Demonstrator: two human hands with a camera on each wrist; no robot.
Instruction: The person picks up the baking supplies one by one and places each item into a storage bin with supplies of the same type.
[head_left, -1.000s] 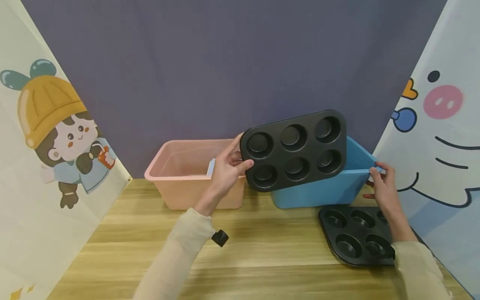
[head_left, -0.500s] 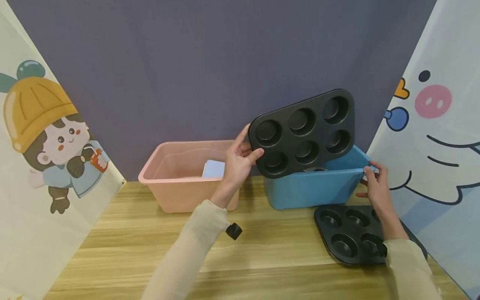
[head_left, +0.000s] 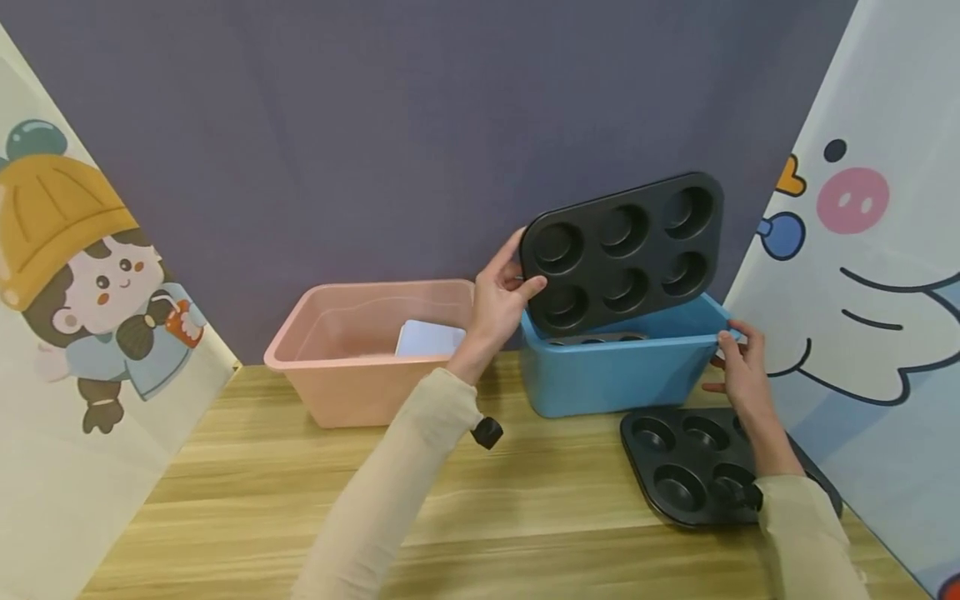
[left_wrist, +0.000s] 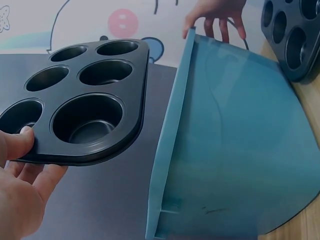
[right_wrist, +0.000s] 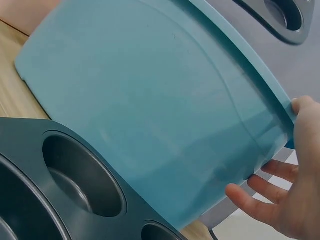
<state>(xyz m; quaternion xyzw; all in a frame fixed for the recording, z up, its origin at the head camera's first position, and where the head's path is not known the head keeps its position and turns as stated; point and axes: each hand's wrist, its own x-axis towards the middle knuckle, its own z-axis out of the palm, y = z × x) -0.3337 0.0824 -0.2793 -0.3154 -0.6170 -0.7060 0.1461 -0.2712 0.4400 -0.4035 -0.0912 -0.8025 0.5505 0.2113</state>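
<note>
My left hand [head_left: 501, 302] pinches the left short edge of a dark muffin tin [head_left: 660, 237], thumb on its top face and fingers beneath. The tin is tilted, its cups facing me, above the blue bin [head_left: 607, 383]. In the left wrist view the held muffin tin [left_wrist: 135, 120] is apart from the bin's rim. My right hand [head_left: 746, 375] holds the bin's right corner; in the right wrist view its thumb lies on the rim. Inside the bin, the top of another dark cupped tin [head_left: 596, 338] shows; most of it is hidden.
A second muffin tin [head_left: 702, 437] lies on the wooden table [head_left: 540, 517] in front of the blue bin, partly under my right forearm. At left stands a pink bin [head_left: 360, 392] with a pale blue flat item [head_left: 427, 338] inside. A dark cloth wall [head_left: 420, 142] rises behind.
My left hand has moved the muffin tin up and toward the right, over the blue bin, uncovering the dark tin inside. The right hand stays on the bin's corner. The view has shifted slightly.
</note>
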